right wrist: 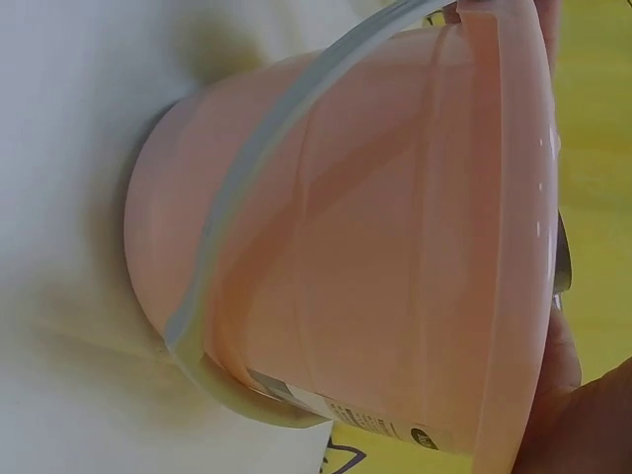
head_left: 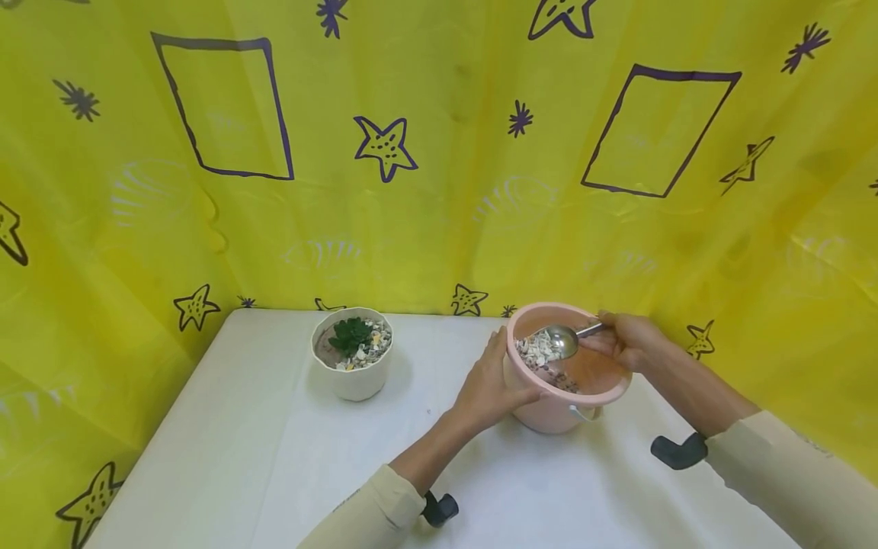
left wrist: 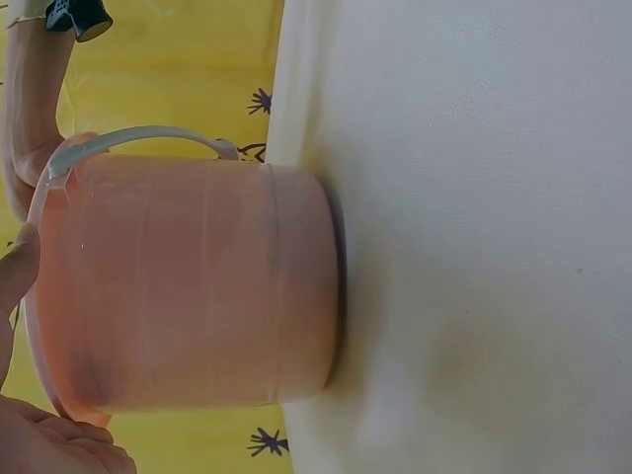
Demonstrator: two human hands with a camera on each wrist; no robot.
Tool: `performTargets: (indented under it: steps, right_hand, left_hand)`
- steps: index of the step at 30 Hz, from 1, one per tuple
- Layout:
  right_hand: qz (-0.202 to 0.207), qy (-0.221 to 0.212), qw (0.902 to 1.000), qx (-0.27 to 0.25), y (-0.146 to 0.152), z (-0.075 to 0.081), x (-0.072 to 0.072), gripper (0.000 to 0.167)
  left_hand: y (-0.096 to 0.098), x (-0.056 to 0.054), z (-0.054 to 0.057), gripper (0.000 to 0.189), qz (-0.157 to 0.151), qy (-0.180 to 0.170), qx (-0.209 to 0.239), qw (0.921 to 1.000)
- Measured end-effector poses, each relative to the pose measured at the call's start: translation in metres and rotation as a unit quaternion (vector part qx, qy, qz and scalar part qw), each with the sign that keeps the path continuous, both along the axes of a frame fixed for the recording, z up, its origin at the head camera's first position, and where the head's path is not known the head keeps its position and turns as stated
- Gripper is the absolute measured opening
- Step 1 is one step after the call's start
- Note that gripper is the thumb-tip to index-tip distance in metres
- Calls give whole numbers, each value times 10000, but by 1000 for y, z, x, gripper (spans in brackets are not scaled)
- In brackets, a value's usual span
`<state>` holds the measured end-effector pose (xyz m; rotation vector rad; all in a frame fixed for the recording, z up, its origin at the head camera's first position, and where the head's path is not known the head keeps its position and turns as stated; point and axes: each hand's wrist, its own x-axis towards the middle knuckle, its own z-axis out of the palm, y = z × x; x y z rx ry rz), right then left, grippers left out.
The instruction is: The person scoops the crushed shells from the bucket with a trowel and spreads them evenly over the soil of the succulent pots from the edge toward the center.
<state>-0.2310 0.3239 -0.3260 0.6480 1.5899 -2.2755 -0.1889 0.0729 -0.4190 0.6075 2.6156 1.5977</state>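
The bucket is pale pink, its base on the white table, with whitish gravel gathered toward the left inside; a pale bail hangs down its near right side, and from low on the right I see a label on its wall. A shiny metal scoop sits in its mouth, against that gravel; I can't tell how full it is. The left hand grips the bucket at the left rim, thumb and fingers spread wide. The right hand comes over the right rim, fingers closed narrowly round the scoop's handle. Just behind the bucket, the table's far edge meets a yellow curtain. Well to its left stands a cream pot with a green plant, bare white tabletop stretching between.
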Motion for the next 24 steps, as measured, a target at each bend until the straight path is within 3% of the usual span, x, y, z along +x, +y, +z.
performTargets:
  steps: [11,24]
  right_hand:
    - [-583,-192,9949,-806,14,2,2,11]
    - [-823,130,9823,-1677,28,-1,8,18]
  left_hand:
    - [0,1,-1,115,9,99,94,9999]
    - [0,2,-3,115,14,157,127,9998]
